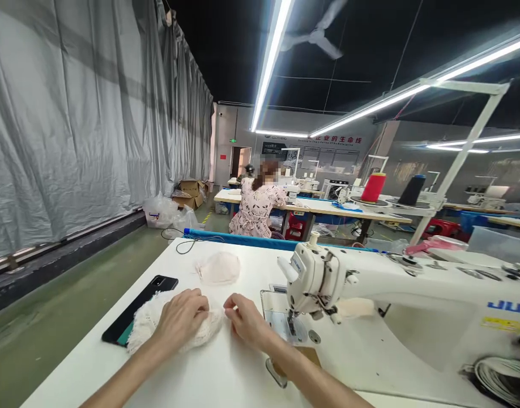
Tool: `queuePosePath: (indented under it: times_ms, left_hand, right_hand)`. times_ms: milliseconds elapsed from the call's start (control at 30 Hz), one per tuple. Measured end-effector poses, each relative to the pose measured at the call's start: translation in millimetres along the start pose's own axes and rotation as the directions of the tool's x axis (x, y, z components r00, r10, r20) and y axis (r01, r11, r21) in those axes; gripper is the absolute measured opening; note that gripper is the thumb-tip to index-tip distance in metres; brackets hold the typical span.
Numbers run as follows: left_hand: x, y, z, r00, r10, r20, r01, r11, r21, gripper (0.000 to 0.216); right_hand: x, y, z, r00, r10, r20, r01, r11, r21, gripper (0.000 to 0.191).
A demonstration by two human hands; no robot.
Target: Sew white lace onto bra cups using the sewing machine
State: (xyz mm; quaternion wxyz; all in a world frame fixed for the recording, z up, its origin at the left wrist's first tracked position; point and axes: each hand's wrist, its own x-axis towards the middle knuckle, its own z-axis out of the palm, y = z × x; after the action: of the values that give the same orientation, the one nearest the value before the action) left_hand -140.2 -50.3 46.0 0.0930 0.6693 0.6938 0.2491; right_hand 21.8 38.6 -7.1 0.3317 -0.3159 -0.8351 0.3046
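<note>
My left hand [181,318] lies palm down on a cream lace fabric piece [147,326] on the white table [226,374], fingers curled over its edge. My right hand [245,320] rests just to the right of it, fingers bent in a pinch at the fabric's right edge. What the pinch holds is too small to make out. A second pale lace piece [221,267] lies farther back on the table. The white sewing machine [328,280] stands right of my hands, its needle area [290,323] close to my right wrist.
A black phone [135,314] lies at the table's left edge, partly under the lace. A cable [187,243] loops at the far edge. Red [374,187] and dark [412,190] thread cones stand behind the machine. A person in a patterned dress [256,207] sits ahead. Grey curtain on the left.
</note>
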Motion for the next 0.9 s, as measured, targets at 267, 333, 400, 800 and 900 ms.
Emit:
queuePosePath:
  times_ms: [267,333,400,800,900]
  left_hand:
    - [4,-15,-1,0.988,-0.066,-0.140,0.009,0.928,-0.373,0.014]
    - [3,-15,0,0.964,-0.139,-0.228,0.005,0.863,-0.505,0.017]
    - [1,-15,-1,0.909,-0.259,-0.327,-0.013,0.766,-0.642,0.024]
    - [-40,-20,-65,0.756,-0.646,-0.105,-0.211,-0.089,-0.973,0.013]
    - [-49,-22,-63,0.756,-0.655,0.013,-0.168,-0.213,-0.962,0.020]
  right_hand:
    - [-12,-26,10,0.994,0.112,-0.004,-0.112,0.993,0.035,0.009]
    - [-12,-32,12,0.986,0.164,-0.015,-0.164,0.986,0.018,0.010]
    - [-11,-36,14,0.975,0.218,-0.035,-0.218,0.976,-0.003,0.011]
    - [4,-54,4,0.989,0.107,-0.097,-0.110,0.994,-0.017,0.015]
    - [12,-69,4,0.987,0.021,-0.160,-0.015,0.999,0.040,0.012]
